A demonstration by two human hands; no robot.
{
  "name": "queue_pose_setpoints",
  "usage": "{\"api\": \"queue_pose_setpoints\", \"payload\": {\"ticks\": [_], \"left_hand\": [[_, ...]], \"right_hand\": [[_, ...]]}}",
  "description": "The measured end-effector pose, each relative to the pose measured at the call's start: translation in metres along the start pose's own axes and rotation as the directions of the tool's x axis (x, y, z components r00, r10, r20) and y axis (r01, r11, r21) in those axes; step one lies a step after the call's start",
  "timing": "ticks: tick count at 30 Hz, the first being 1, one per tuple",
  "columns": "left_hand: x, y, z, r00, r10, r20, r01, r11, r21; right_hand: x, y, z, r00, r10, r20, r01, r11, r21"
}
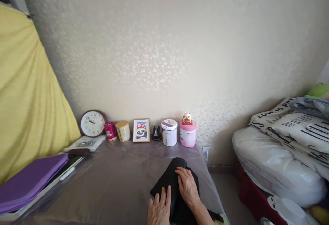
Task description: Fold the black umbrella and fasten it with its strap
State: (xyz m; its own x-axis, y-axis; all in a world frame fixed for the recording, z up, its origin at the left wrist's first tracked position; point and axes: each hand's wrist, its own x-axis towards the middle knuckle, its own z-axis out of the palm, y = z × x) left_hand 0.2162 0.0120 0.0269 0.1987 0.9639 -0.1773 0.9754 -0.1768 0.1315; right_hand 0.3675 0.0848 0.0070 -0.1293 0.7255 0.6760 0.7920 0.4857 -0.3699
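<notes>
A black, folded, soft item (pixel 173 177) lies near the front right of the covered table. My left hand (pixel 159 207) rests on its lower left part, palm down, with the fingers spread. My right hand (pixel 188 186) lies over its right side, the fingers bent against the rounded upper fold. Whether those fingers pinch any of the material is hard to tell. A black strap-like end (pixel 216 216) sticks out at the lower right, beside my right forearm.
Along the wall stand a clock (pixel 93 123), tins, a framed panda picture (pixel 141 130), a white tub (pixel 169 133) and a pink tub (pixel 188 134) topped by a cat figurine. Purple folders (pixel 33 180) lie at the left. Bagged bedding (pixel 272 163) is piled right of the table.
</notes>
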Motion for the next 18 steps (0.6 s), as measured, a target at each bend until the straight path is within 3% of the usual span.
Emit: {"api": "queue_pose_setpoints", "payload": {"ticks": [5, 8, 11, 15, 17, 18], "left_hand": [[-0.008, 0.011, -0.020, 0.997, -0.064, 0.036, 0.063, 0.998, 0.023], [-0.008, 0.012, -0.022, 0.991, -0.099, 0.090, 0.104, 0.994, -0.047], [-0.005, 0.004, -0.018, 0.996, -0.076, 0.052, 0.082, 0.989, -0.121], [-0.005, -0.013, -0.023, 0.997, -0.034, -0.068, 0.007, 0.935, -0.356], [-0.010, -0.020, -0.035, 0.993, -0.070, -0.092, 0.009, 0.841, -0.541], [-0.014, -0.023, -0.043, 0.996, -0.072, -0.050, 0.024, 0.773, -0.634]], "right_hand": [[-0.007, 0.004, 0.002, 0.999, 0.048, -0.001, -0.048, 0.998, 0.050], [-0.010, 0.016, 0.000, 0.989, 0.143, -0.029, -0.139, 0.983, 0.118], [-0.020, 0.027, -0.006, 0.967, 0.253, -0.020, -0.244, 0.948, 0.205], [-0.029, 0.044, -0.023, 0.905, 0.425, -0.001, -0.398, 0.847, 0.352], [-0.029, 0.054, -0.033, 0.850, 0.527, 0.004, -0.474, 0.761, 0.442], [-0.028, 0.060, -0.037, 0.814, 0.580, 0.009, -0.507, 0.705, 0.496]]}}
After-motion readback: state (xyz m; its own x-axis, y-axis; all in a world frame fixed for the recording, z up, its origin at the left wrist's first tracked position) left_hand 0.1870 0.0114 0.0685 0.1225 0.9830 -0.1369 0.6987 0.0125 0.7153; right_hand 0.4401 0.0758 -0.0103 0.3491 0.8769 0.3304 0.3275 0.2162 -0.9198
